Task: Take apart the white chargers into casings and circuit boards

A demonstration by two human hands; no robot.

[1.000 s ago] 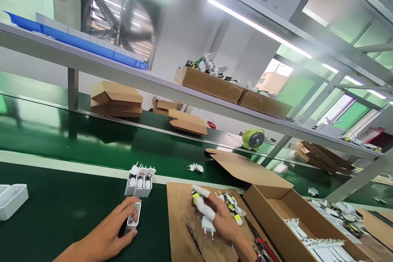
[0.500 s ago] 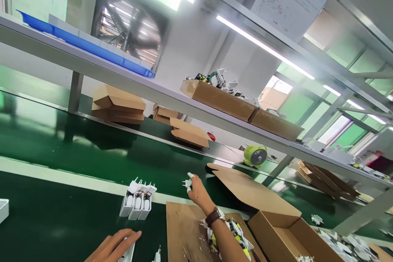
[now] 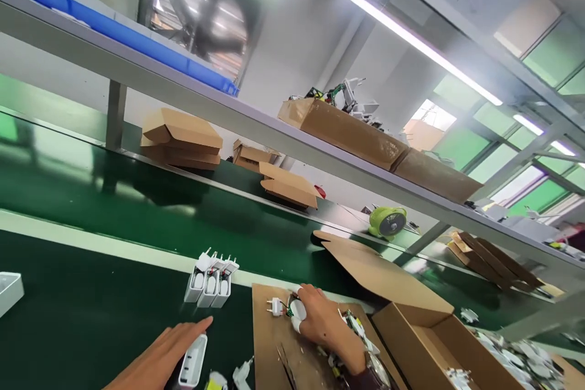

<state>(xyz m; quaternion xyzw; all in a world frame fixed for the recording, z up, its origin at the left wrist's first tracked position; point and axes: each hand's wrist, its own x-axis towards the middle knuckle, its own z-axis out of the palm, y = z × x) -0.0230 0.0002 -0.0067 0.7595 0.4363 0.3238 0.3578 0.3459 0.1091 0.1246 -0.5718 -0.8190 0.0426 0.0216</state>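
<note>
My left hand [image 3: 171, 347] lies flat on the green mat with fingers stretched out, resting over a white charger shell [image 3: 193, 361]. My right hand [image 3: 320, 324] is closed on a small white plug part [image 3: 276, 305] with wires, held over the cardboard sheet [image 3: 269, 341]; its fingertips wear white cots. Three white charger shells [image 3: 211, 280] with plug pins stand side by side just beyond my left hand. A heap of small circuit boards [image 3: 354, 326] lies under my right wrist.
An open cardboard box [image 3: 429, 347] with white parts stands at right. A green conveyor belt [image 3: 114, 195] runs behind, with flat cartons [image 3: 183, 140] and a green fan [image 3: 388, 222]. A shelf [image 3: 228, 116] overhead carries boxes. A white tray [image 3: 9, 289] sits far left.
My right hand drew back from the belt's edge to the cardboard sheet, bringing the plug part with it. My left hand stayed on the charger shell.
</note>
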